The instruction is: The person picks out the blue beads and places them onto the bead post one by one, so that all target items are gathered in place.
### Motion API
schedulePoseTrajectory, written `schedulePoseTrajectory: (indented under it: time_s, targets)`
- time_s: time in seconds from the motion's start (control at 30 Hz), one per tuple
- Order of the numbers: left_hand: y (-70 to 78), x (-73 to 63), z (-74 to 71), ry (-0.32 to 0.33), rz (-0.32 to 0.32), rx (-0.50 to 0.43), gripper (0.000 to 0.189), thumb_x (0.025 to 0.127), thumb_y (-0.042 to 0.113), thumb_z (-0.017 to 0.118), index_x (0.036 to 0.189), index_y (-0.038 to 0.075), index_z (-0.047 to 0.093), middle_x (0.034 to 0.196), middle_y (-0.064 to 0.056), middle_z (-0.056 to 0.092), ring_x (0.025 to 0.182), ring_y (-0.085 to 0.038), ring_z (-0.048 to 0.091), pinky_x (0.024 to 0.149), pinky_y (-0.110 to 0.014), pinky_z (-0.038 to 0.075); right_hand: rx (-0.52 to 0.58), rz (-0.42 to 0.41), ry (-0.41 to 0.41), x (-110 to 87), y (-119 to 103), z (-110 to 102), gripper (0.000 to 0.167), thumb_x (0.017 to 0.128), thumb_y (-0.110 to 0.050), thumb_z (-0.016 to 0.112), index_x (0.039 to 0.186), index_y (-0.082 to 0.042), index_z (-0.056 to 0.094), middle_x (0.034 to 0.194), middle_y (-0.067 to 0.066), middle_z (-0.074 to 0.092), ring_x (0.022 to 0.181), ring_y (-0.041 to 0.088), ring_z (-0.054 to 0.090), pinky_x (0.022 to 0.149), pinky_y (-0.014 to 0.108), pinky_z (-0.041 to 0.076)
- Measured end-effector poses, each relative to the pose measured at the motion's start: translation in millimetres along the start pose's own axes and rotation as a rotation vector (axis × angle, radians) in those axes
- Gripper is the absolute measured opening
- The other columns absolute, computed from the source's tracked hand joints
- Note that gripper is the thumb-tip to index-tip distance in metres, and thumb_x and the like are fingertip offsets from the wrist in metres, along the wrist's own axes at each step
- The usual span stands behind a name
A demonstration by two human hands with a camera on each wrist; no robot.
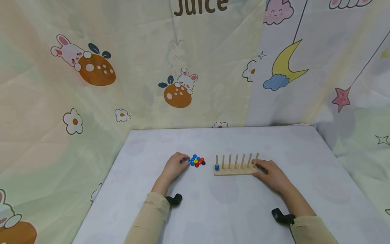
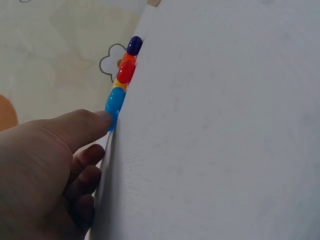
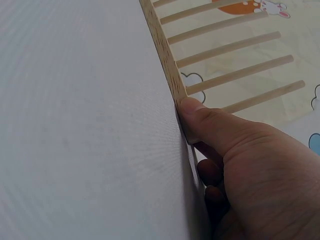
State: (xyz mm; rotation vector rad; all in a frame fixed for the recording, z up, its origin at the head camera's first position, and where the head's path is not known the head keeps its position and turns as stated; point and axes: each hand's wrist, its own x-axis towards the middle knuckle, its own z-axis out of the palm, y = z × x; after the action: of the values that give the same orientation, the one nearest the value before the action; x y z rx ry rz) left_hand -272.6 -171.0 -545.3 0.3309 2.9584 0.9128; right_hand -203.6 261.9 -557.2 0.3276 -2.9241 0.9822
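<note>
My left hand (image 1: pixel 175 166) is at the left edge of a small cluster of beads (image 1: pixel 196 161) in blue, red, orange, yellow and dark blue. In the left wrist view its thumb meets a light blue bead (image 2: pixel 114 102), while the index finger is hidden; whether that bead is pinched, I cannot tell. A wooden peg board (image 1: pixel 234 171) with a row of upright pegs lies to the right of the beads. One blue bead (image 1: pixel 216 167) sits low on its leftmost peg. My right hand (image 1: pixel 272 174) grips the board's right end, thumb (image 3: pixel 192 106) on the near long side.
A white-covered table (image 1: pixel 213 210) bears everything. Behind and beside it hangs a cloth backdrop (image 1: pixel 137 67) printed with rabbits, flowers and a moon. Black wrist cameras (image 1: pixel 174 199) sit at both sleeve cuffs.
</note>
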Motion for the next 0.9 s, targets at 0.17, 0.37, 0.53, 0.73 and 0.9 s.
schedulePoseTrajectory:
  time_s: [0.17,0.37,0.53,0.73,0.9]
  targets:
    - [0.7,1.5,1.8,0.007,-0.003,0.023,0.024,0.092,0.032,0.071,0.115,0.023,0.071,0.118,0.000,0.063,0.102,-0.017,0.059,0.093,-0.040,0.050,-0.003,-0.002,0.004,-0.2,0.4,0.3,0.055,0.090,-0.038,0.071,0.138,-0.014,0.057,0.140,0.015,0.057,0.124,0.038,0.050,0.102,0.060,0.039]
    - [0.7,1.9,2.7,0.014,-0.001,0.037,0.022,0.092,0.031,0.070,0.112,0.023,0.071,0.116,0.001,0.063,0.101,-0.016,0.059,0.092,-0.039,0.050,0.001,-0.004,0.003,-0.2,0.9,0.5,0.056,0.090,-0.039,0.071,0.138,-0.014,0.057,0.140,0.015,0.057,0.125,0.038,0.049,0.103,0.060,0.039]
    - [0.5,1.9,1.6,0.007,0.006,0.024,0.023,0.093,0.032,0.070,0.112,0.021,0.071,0.116,-0.001,0.064,0.100,-0.016,0.058,0.093,-0.040,0.050,0.005,-0.004,0.002,-0.2,1.1,0.8,0.056,0.090,-0.040,0.070,0.138,-0.015,0.057,0.139,0.014,0.058,0.125,0.038,0.049,0.103,0.061,0.039]
    - [3.4,1.7,-4.5,-0.009,-0.004,0.001,0.023,0.094,0.033,0.068,0.113,0.021,0.069,0.106,0.002,0.065,0.091,-0.015,0.056,0.084,-0.036,0.050,0.000,-0.003,0.000,0.0,1.6,1.1,0.056,0.090,-0.041,0.070,0.138,-0.015,0.057,0.139,0.014,0.058,0.125,0.038,0.049,0.103,0.061,0.039]
    - [10.5,1.3,-11.4,-0.023,0.014,-0.009,0.022,0.095,0.032,0.067,0.114,0.021,0.069,0.101,0.005,0.068,0.089,-0.013,0.057,0.082,-0.034,0.051,0.003,-0.004,0.000,0.0,1.9,1.0,0.056,0.090,-0.041,0.070,0.138,-0.016,0.057,0.139,0.014,0.058,0.125,0.038,0.049,0.103,0.061,0.039]
